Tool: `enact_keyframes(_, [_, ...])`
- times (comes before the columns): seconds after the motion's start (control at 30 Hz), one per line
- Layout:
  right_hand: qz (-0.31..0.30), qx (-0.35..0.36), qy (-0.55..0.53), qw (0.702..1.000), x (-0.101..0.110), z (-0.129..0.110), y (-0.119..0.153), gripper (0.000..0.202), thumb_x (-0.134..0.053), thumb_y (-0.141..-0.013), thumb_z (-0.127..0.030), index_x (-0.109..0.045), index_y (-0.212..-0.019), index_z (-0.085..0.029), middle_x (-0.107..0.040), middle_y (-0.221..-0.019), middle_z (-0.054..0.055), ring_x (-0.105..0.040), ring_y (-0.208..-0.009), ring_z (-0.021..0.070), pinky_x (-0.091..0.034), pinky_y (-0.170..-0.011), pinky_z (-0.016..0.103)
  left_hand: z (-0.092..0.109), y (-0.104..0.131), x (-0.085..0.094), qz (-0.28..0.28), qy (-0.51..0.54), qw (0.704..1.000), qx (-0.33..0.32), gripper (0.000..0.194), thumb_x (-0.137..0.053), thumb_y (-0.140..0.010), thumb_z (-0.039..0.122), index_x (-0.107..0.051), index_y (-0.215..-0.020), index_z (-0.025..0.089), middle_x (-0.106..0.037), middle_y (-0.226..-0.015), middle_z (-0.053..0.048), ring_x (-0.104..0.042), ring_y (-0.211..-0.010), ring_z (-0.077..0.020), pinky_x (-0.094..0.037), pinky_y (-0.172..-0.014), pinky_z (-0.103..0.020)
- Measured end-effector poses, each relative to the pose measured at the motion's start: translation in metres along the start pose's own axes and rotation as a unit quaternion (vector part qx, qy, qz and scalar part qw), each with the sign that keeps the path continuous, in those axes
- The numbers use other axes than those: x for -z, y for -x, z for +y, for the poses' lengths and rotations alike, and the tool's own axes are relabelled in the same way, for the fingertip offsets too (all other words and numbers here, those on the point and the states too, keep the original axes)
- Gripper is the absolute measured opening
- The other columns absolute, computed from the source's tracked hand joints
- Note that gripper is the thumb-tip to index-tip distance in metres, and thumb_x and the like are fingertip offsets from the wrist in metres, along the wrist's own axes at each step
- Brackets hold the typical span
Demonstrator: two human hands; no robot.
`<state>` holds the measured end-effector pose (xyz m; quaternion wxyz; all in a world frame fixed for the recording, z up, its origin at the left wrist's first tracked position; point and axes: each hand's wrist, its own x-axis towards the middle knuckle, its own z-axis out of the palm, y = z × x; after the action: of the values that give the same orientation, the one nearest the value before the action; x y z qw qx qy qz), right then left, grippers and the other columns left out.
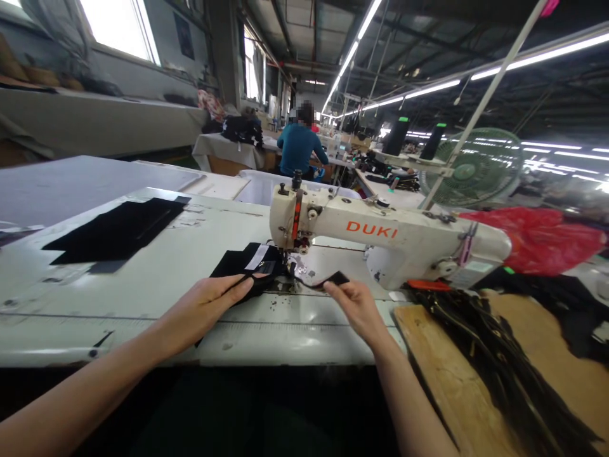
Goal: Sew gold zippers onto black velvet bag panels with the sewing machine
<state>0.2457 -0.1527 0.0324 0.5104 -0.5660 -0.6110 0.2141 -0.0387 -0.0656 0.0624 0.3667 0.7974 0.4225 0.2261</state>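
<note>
My left hand [221,295] is closed on a black fabric piece [233,261], thumb on top, just left of the needle area of a white sewing machine [328,222]. A white label-like strip [257,256] lies on that fabric. The fabric's right edge runs in under the presser foot [287,259]. My right hand [354,304] pinches the free end of a narrow black strip [339,278] to the right of the needle. This strip curves back toward the presser foot; where it meets the fabric is hard to make out.
Flat black fabric pieces [128,228] lie stacked on the table's left. Long black strips resembling zippers [495,355] are heaped on a wooden board [442,362] at right. Behind the machine are a green fan [476,166], a red plastic bag [547,238] and a seated person [299,149].
</note>
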Motion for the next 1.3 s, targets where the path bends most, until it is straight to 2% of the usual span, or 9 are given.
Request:
enact_keyframes(0.1, [-0.077,0.101,0.102,0.987,-0.037,-0.009,0.034,0.020,-0.058,-0.101,-0.029,-0.077,-0.105,-0.025,-0.072,-0.098,0.004,-0.066,-0.094,0.0204,-0.054,-0.083,0.032,-0.019,0.009,-0.010,-0.011,-0.049,0.996,-0.070,0.048,-0.043,-0.103,0.058,-0.065,-0.137,0.033,-0.070,-0.133,0.002,-0.062,-0.125,-0.0279,-0.046,-0.112,-0.039])
enact_keyframes(0.17, [-0.059,0.167,0.195,0.965,-0.066,-0.007,0.060,0.028,-0.051,-0.102,-0.017,-0.073,-0.118,-0.023,-0.070,-0.100,0.006,-0.062,-0.093,0.0224,-0.054,-0.080,0.035,-0.035,0.017,-0.022,-0.014,-0.114,0.983,-0.146,0.042,-0.043,-0.106,0.045,-0.056,-0.145,0.035,-0.059,-0.147,0.003,-0.053,-0.137,-0.0244,-0.039,-0.119,-0.041])
enact_keyframes(0.23, [-0.023,0.186,0.249,0.950,-0.087,-0.001,0.080,0.032,-0.048,-0.101,-0.011,-0.067,-0.126,-0.019,-0.070,-0.101,0.008,-0.061,-0.092,0.0233,-0.053,-0.081,0.037,-0.051,0.025,-0.035,-0.024,-0.189,0.954,-0.232,0.047,-0.043,-0.106,0.027,-0.046,-0.152,0.034,-0.051,-0.155,0.002,-0.046,-0.144,-0.0214,-0.034,-0.123,-0.042])
enact_keyframes(0.33, [0.019,0.196,0.276,0.941,-0.102,0.005,0.094,0.028,-0.049,-0.103,-0.011,-0.065,-0.125,-0.016,-0.070,-0.097,0.007,-0.061,-0.090,0.0225,-0.052,-0.084,0.038,-0.066,0.034,-0.054,-0.034,-0.258,0.911,-0.320,0.070,-0.042,-0.096,0.003,-0.032,-0.160,0.030,-0.045,-0.159,-0.001,-0.041,-0.147,-0.0203,-0.030,-0.125,-0.044])
enact_keyframes(0.47, [0.045,0.203,0.278,0.938,-0.103,0.002,0.095,0.027,-0.043,-0.106,-0.014,-0.066,-0.121,-0.016,-0.071,-0.093,0.006,-0.061,-0.087,0.0218,-0.052,-0.083,0.037,-0.071,0.038,-0.068,-0.022,-0.283,0.894,-0.347,0.089,-0.040,-0.086,-0.007,-0.015,-0.164,0.028,-0.042,-0.161,-0.004,-0.041,-0.147,-0.0221,-0.033,-0.124,-0.043])
enact_keyframes(0.8, [0.048,0.205,0.270,0.940,-0.105,-0.004,0.093,0.027,-0.042,-0.106,-0.014,-0.067,-0.118,-0.016,-0.071,-0.089,0.006,-0.062,-0.085,0.0216,-0.052,-0.082,0.037,-0.075,0.038,-0.072,-0.006,-0.304,0.883,-0.359,0.085,-0.038,-0.090,-0.006,-0.012,-0.165,0.025,-0.041,-0.161,-0.005,-0.043,-0.146,-0.0206,-0.032,-0.124,-0.036])
enact_keyframes(1.07, [0.044,0.224,0.264,0.937,-0.102,-0.006,0.088,0.026,-0.043,-0.105,-0.011,-0.067,-0.117,-0.014,-0.073,-0.089,0.006,-0.063,-0.083,0.0206,-0.052,-0.082,0.035,-0.069,0.034,-0.064,-0.045,-0.304,0.883,-0.353,0.075,-0.042,-0.089,-0.005,-0.032,-0.159,0.023,-0.047,-0.158,-0.005,-0.045,-0.144,-0.0199,-0.036,-0.122,-0.036])
enact_keyframes(1.2, [0.049,0.242,0.266,0.932,-0.106,-0.002,0.087,0.029,-0.040,-0.106,-0.014,-0.067,-0.118,-0.014,-0.073,-0.089,0.006,-0.063,-0.082,0.0213,-0.052,-0.082,0.036,-0.064,0.032,-0.054,-0.093,-0.253,0.914,-0.303,0.070,-0.061,-0.091,0.016,-0.038,-0.156,0.028,-0.050,-0.156,-0.005,-0.050,-0.141,-0.0255,-0.039,-0.120,-0.043])
enact_keyframes(1.3, [0.058,0.271,0.282,0.919,-0.104,0.001,0.087,0.027,-0.044,-0.103,-0.011,-0.067,-0.116,-0.013,-0.072,-0.085,0.006,-0.062,-0.077,0.0217,-0.052,-0.077,0.036,-0.061,0.029,-0.044,-0.139,-0.213,0.929,-0.267,0.081,-0.079,-0.082,0.037,-0.042,-0.154,0.032,-0.051,-0.154,-0.005,-0.049,-0.141,-0.0317,-0.041,-0.118,-0.049])
